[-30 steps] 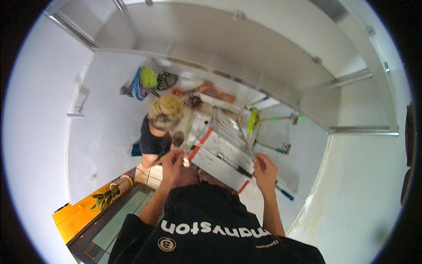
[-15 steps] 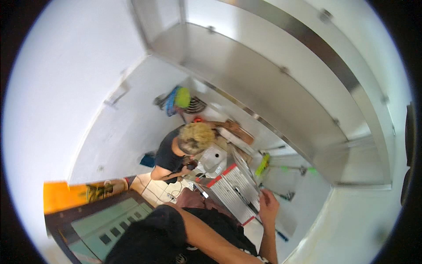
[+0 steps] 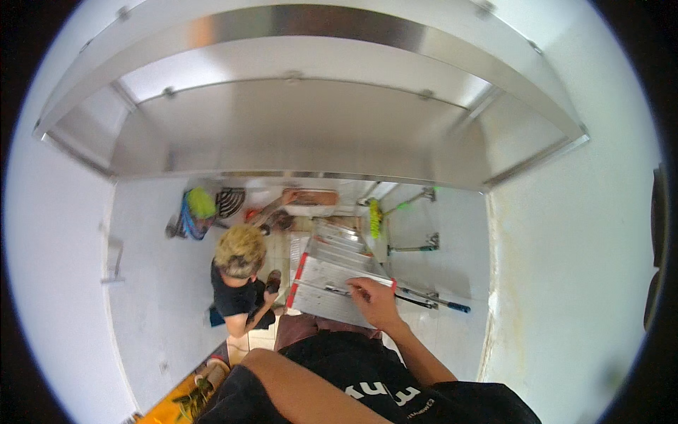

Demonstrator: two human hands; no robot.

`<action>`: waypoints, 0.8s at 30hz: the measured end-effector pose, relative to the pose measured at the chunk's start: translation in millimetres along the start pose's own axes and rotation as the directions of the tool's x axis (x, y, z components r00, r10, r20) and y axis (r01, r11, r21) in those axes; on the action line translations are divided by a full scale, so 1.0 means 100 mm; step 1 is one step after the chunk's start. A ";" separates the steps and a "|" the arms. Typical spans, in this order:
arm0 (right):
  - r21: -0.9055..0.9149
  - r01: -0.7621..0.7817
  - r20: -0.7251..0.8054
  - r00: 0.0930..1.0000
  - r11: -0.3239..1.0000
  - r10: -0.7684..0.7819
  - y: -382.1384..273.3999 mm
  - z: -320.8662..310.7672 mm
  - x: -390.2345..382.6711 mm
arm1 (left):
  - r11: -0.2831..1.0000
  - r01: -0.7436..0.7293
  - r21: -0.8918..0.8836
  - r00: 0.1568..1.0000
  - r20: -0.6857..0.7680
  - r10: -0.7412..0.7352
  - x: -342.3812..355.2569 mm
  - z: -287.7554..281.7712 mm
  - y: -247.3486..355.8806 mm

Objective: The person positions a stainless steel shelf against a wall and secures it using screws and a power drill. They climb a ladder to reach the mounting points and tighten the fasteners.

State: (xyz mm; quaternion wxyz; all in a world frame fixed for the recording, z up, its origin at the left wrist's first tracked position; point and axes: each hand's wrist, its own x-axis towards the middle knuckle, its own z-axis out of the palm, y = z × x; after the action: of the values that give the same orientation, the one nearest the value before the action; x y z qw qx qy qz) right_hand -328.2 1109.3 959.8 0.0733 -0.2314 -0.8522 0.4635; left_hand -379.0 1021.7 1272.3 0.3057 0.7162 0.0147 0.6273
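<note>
A metal hood (image 3: 296, 141) spans the upper frame between white walls (image 3: 551, 283); pale floor tiles (image 3: 434, 336) show below. The ladder (image 3: 332, 304) stands at lower centre, its red-edged top facing up. The right hand (image 3: 374, 300) is over that top, fingers curled, thumb near forefinger; whether they pinch anything I cannot tell. The left forearm (image 3: 304, 389) crosses the lower frame, its hand outside the picture. A pot (image 3: 215, 367) sits lower left beside a plant (image 3: 189, 406). Left of centre, a co-worker (image 3: 236, 293) bends down.
</note>
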 end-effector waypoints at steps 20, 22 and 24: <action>0.163 -0.128 -0.112 0.983 0.978 0.147 0.08 -0.54 0.07 | 0.955 0.003 -0.295 0.993 0.113 0.032 0.43 0.77 -0.80; 0.180 -0.062 -0.172 0.981 0.982 0.093 0.12 -0.48 0.06 | 0.827 -0.143 -0.543 0.986 -0.153 0.070 0.20 0.82 -1.00; 0.227 -0.098 -0.215 0.965 0.969 0.148 0.31 -0.47 0.07 | 0.617 0.335 -0.712 0.923 0.118 -0.366 -0.22 0.35 -0.99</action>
State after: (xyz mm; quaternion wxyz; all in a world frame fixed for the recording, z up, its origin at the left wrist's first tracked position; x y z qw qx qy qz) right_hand -308.1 1162.1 960.0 0.1672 -0.3271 -0.7668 0.5264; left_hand -316.2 1078.4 1206.6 0.6774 0.5090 -0.0870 0.5240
